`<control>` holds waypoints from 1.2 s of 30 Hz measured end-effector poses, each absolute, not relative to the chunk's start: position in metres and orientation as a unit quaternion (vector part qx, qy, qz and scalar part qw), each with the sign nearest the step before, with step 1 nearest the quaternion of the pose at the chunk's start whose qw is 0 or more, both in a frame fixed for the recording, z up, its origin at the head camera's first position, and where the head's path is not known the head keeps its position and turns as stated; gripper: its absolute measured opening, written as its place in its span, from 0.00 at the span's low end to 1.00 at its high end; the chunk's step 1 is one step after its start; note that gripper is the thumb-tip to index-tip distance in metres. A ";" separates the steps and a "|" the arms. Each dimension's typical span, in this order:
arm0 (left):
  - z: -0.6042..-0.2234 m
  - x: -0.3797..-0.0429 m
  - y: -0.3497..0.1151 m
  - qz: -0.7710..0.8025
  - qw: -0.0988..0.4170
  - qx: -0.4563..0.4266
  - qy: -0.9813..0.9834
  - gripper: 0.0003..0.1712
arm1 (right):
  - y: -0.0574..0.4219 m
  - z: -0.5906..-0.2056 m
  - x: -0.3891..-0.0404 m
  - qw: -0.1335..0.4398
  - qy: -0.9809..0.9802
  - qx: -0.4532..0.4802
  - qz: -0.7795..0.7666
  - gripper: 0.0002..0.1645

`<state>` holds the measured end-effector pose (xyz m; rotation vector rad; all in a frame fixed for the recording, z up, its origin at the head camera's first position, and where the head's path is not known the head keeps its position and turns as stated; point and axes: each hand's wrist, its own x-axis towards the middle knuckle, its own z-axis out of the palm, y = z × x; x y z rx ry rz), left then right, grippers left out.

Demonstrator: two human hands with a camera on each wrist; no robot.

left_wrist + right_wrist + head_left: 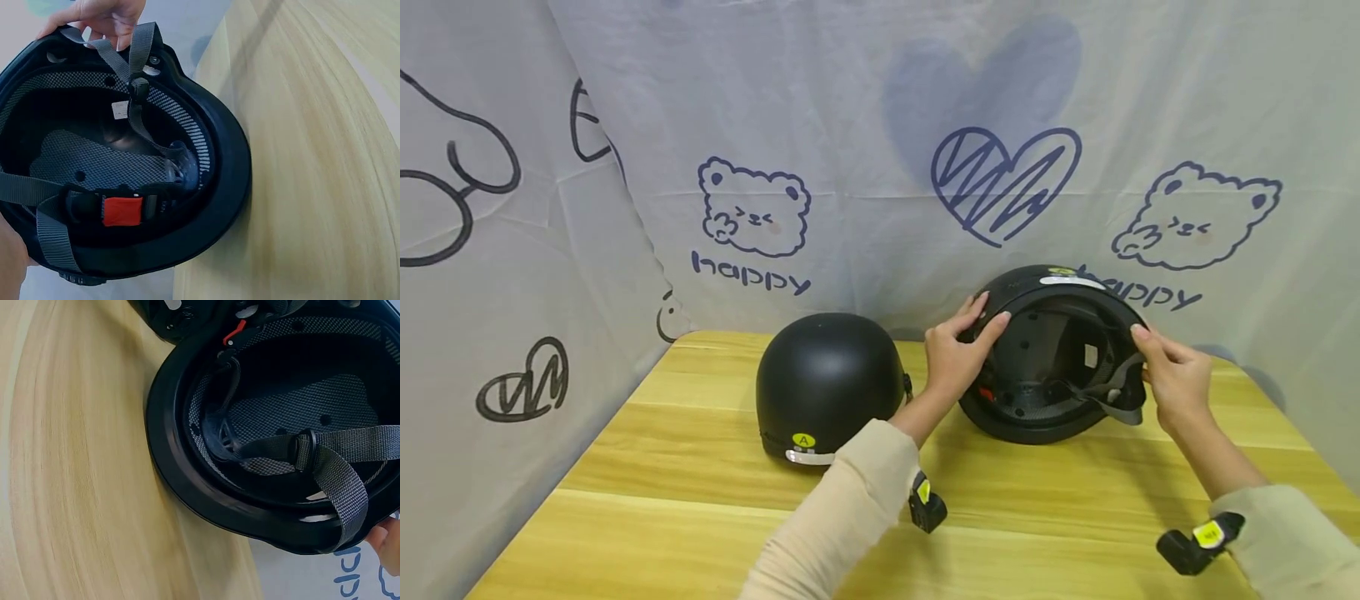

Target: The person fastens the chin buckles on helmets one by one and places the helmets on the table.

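Observation:
A black helmet (pixel 1045 358) stands tipped up on the table, its hollow underside facing me and its lower rim seemingly against the wood. My left hand (pixel 958 346) grips its upper left rim, thumb inside and fingers outside. On the opposite side, my right hand (pixel 1180 379) holds the rim near a hanging grey strap (pixel 1126 412). Inside, the left wrist view shows a red buckle piece (pixel 122 211), grey webbing straps (pixel 142 53) and a meshed lining (pixel 94 159). A second black helmet (pixel 827 383) sits dome up, left of my left forearm.
The wooden table (pixel 647 467) carries both helmets. Behind it hangs a white cloth (pixel 850 108) printed with bears and hearts. Black wrist cameras (pixel 1198 543) stick out from both sleeves. The second helmet bears a yellow sticker (pixel 803 440).

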<state>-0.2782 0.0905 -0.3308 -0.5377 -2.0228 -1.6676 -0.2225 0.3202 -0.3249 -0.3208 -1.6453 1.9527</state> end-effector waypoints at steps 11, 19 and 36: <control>-0.343 -0.284 0.088 -0.615 0.265 -0.229 -0.706 0.24 | 0.320 -0.327 -0.230 0.318 -0.595 -0.026 0.738 0.15; -0.346 -0.291 0.086 -0.620 0.278 -0.253 -0.689 0.25 | 0.321 -0.330 -0.238 0.339 -0.558 0.015 0.757 0.15; -0.349 -0.293 0.086 -0.601 0.280 -0.277 -0.695 0.28 | 0.335 -0.326 -0.229 0.203 -0.551 0.091 0.805 0.16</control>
